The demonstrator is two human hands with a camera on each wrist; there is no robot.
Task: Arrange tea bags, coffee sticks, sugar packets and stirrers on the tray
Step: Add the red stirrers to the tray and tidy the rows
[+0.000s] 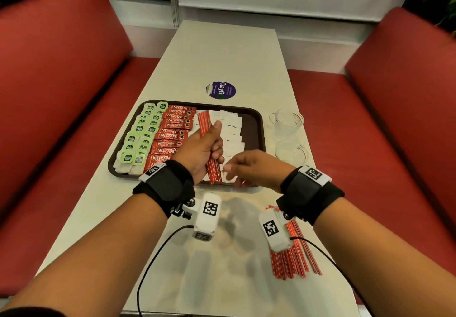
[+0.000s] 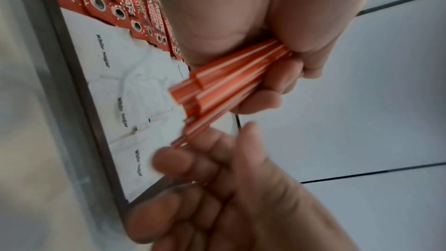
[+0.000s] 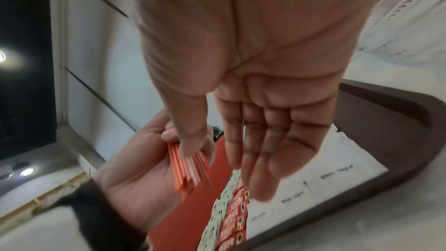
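A dark brown tray (image 1: pixel 256 119) holds rows of green-tagged tea bags (image 1: pixel 140 134) at its left, red coffee sticks (image 1: pixel 172 134) in the middle and white sugar packets (image 1: pixel 233 124) to the right. My left hand (image 1: pixel 216 139) grips a bundle of red-and-white stirrers (image 1: pixel 206 124) above the sugar packets. In the left wrist view the bundle (image 2: pixel 217 91) fans out of the fist. My right hand (image 1: pixel 237 168) hovers at the bundle's near end with fingers (image 3: pixel 253 159) straight; its thumb touches the stirrer tips (image 3: pixel 190 169).
A pile of loose stirrers (image 1: pixel 293 255) lies on the table under my right wrist. Two clear glass cups (image 1: pixel 287 121) stand right of the tray. A round purple sticker (image 1: pixel 220 90) lies beyond it. Red benches (image 1: pixel 61 94) flank the narrow table.
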